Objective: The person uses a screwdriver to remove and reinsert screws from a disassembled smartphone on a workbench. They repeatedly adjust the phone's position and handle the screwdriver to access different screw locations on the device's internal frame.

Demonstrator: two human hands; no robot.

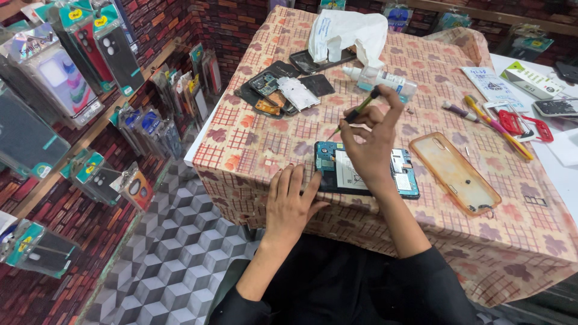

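Brick walls and a checked table cloth (253, 150) surround an open phone (337, 171) lying in the middle, back already off. Right hand (370, 141) pinches a screwdriver (355, 113) above it. Left hand (292, 204), fingers spread flat, touches the phone's edge. Parts are not back on.

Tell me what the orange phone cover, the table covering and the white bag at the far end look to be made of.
Orange phone cover: soft clear-tinted plastic or silicone, glossy; the cloth pattern shows through it.
Table covering: likely coated cloth or vinyl; printed checks and flowers, draped folds at the corner, slight sheen.
White bag: thin plastic film, crumpled and faintly translucent.
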